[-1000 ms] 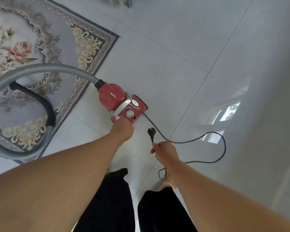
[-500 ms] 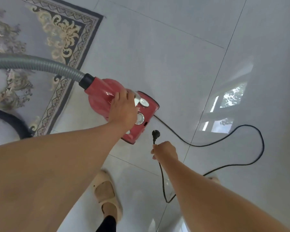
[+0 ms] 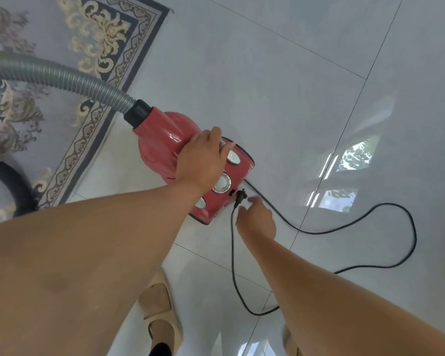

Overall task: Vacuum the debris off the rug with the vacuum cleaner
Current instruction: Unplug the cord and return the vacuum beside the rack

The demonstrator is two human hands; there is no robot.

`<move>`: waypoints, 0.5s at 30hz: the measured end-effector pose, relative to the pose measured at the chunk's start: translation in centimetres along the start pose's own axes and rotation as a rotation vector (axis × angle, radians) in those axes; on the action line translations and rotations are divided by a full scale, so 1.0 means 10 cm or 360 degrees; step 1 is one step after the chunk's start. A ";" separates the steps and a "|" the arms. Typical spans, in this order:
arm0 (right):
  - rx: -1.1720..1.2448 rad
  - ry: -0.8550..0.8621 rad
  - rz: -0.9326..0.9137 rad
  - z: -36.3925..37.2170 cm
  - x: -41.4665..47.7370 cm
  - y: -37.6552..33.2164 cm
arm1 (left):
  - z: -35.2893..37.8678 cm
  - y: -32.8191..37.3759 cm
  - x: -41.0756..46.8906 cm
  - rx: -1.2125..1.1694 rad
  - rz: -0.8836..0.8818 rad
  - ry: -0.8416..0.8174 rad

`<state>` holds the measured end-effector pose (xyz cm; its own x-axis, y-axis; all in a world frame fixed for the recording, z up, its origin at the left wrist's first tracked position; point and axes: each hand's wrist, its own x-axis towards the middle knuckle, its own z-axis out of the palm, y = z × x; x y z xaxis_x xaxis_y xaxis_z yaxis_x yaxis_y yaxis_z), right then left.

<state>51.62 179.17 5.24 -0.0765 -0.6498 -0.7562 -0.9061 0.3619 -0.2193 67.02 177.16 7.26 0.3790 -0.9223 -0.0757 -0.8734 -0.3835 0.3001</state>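
both hands are at the red canister vacuum cleaner (image 3: 165,147) on the tiled floor (image 3: 267,73) right of the rug (image 3: 49,60), left hand (image 3: 203,160) clasping its top, right hand (image 3: 256,217) released beside the plug (image 3: 239,197), so the cord (image 3: 370,222) likely needs plugging in next.

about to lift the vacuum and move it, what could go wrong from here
1. The black cord loops loosely on the tile floor near the feet, so it might trip or snag.
2. The plug sits by the open right hand, seemingly ungripped; it could drop or whip.
3. The left hand rests atop the glossy red vacuum cleaner; a one-handed grip may slip.
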 end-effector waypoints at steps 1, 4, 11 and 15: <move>-0.0007 0.0097 -0.0162 -0.04 -0.03 -0.05 | 0.01 -0.01 0.00 -0.0016 0.0034 0.0026; -0.0209 0.0136 -0.0692 -0.14 -0.12 -0.20 | 0.06 -0.03 -0.02 -0.0062 0.0036 0.0100; -0.0659 0.0023 -0.0758 -0.29 -0.06 -0.44 | 0.08 -0.01 -0.02 -0.0075 -0.0022 0.0078; -0.0741 0.0007 -0.0725 -0.31 -0.02 -0.50 | 0.08 -0.01 -0.01 -0.0064 -0.0032 0.0068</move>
<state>54.86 175.45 8.41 0.3571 -0.6727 -0.6480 -0.9337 -0.2772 -0.2267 66.82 177.28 6.44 0.4098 -0.9112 -0.0415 -0.8528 -0.3989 0.3371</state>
